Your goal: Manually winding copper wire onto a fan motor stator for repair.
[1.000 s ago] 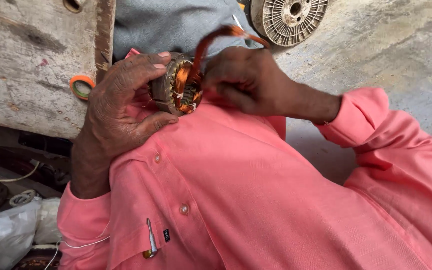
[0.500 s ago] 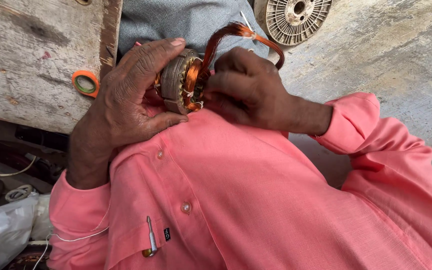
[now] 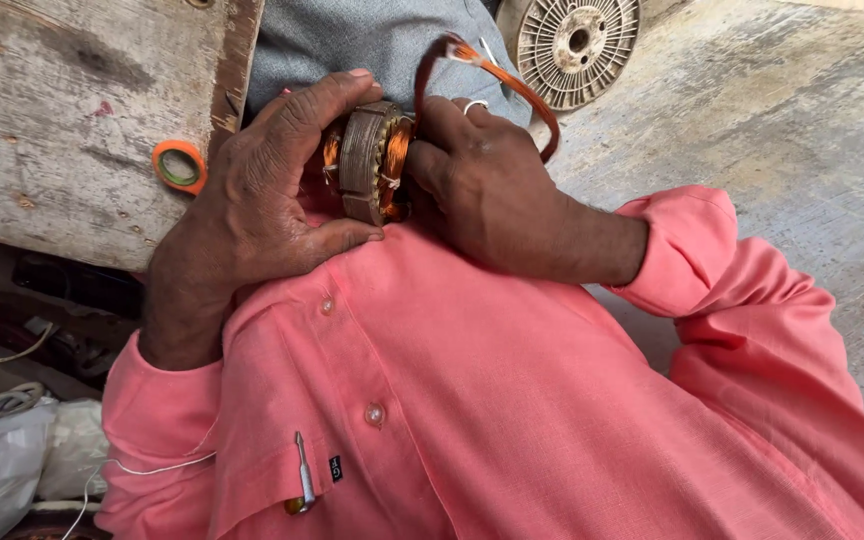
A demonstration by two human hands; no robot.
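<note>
Left hand (image 3: 252, 205) is clamped on the stator core (image 3: 364, 160), a round laminated metal ring: thumb under its lower edge, index finger curled over the top, palm behind it. Core sits edge-on to the camera, held up against the chest of the pink shirt (image 3: 492, 400). Right hand (image 3: 487, 185) is closed on the core's far side, fingers pressed into the copper winding (image 3: 395, 150) that shows orange in the slots; exact finger placement is hidden behind the core. A loop of copper wire (image 3: 512, 85) arcs up and over the right hand's knuckles and comes back down past its outer side. Left of the grip, an orange tape roll (image 3: 179, 165) lies on a worn wooden board (image 3: 72, 110). Above the right hand, an empty wire spool (image 3: 577, 45) rests on the concrete floor (image 3: 782, 130). Below the grip, a small screwdriver (image 3: 303, 470) is clipped in the shirt pocket.
</note>
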